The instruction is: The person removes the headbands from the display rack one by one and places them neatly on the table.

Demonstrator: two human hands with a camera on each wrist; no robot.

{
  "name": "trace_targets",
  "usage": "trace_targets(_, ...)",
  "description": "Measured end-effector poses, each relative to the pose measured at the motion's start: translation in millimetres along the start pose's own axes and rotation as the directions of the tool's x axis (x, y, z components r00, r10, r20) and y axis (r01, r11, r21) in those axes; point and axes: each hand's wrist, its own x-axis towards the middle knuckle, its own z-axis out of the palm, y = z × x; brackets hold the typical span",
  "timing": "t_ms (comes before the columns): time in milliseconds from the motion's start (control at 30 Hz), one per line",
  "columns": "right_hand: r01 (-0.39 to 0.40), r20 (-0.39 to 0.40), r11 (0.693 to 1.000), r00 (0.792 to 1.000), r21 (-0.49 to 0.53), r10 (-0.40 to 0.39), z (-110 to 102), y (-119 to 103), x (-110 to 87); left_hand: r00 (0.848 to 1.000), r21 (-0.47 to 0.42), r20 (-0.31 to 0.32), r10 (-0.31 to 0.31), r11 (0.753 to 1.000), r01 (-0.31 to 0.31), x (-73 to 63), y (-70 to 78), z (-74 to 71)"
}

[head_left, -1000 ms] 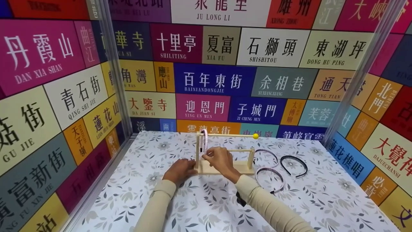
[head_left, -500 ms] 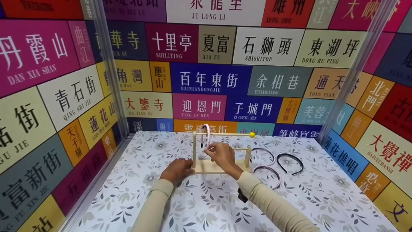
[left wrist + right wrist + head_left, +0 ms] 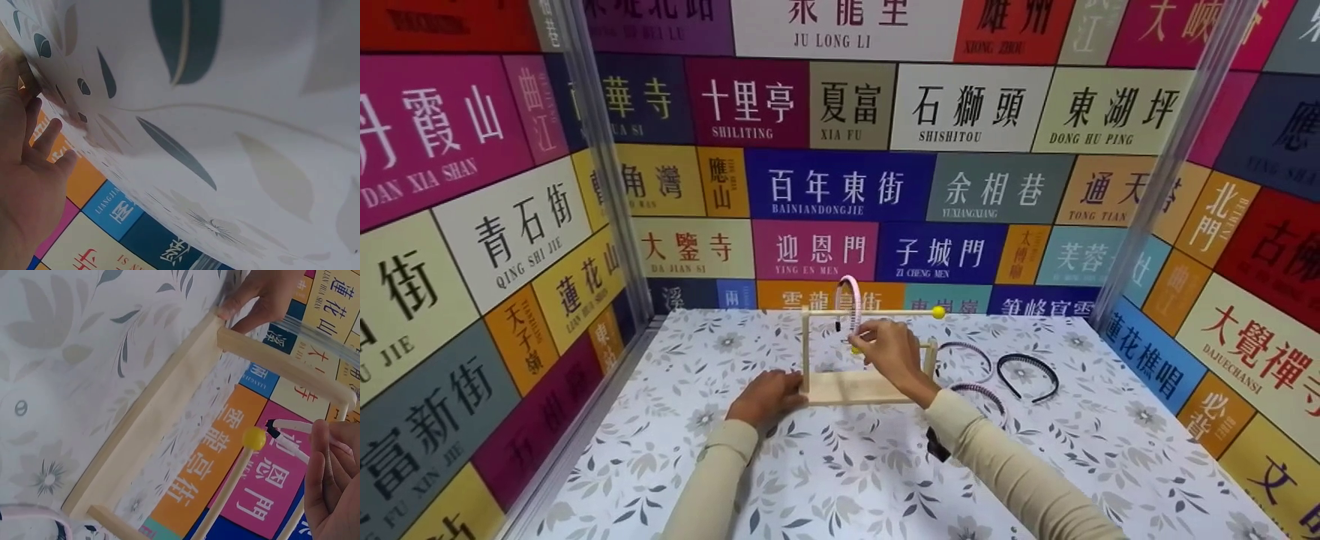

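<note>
A pink headband (image 3: 848, 289) straddles the upper rod of a wooden rack (image 3: 855, 388). My right hand (image 3: 892, 352) pinches one side of it between thumb and fingers, and its dark tip hangs free on the other side. In the right wrist view, the dark tip of the headband (image 3: 292, 426) is near the yellow ball (image 3: 254, 438) of the lower rod, with my right hand (image 3: 334, 486) beyond it. My left hand (image 3: 765, 397) grips the left end of the rack's base. The left wrist view shows that hand (image 3: 31, 174) at the wood's edge, its other fingers loosely bent.
To the right of the rack lie a black headband (image 3: 1055, 379) and two pinkish ones, the farther headband (image 3: 988, 361) and the nearer headband (image 3: 997, 405), partly behind my right arm. A yellow ball (image 3: 938, 312) caps the upper rod. Walls with coloured signs enclose the patterned tabletop (image 3: 825, 472).
My right hand has moved the pink headband up and to the right along the upper rod, away from the left upright. My left hand has stayed at the base.
</note>
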Motion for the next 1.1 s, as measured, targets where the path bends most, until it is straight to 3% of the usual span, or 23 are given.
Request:
trace_targets(300,-0.058,-0.032,0.998,0.998,-0.031,0.057,-26.5,17.3,-1.0,0.999,-0.029,0.037,-0.034,0.999,0.036,4.6,-0.6,0.9)
trace_targets(700,-0.067,-0.046,0.997,0.997,-0.047,0.065,-59.9,43.4,-7.8,1.000,-0.013,0.004,0.017,1.000,-0.017,1.5,-3.2,3.6)
trace_targets(1100,-0.116,-0.066,0.992,0.991,-0.046,0.113,-86.9,61.2,-12.1,0.998,-0.038,0.032,-0.058,0.998,0.059,3.0,0.5,0.6)
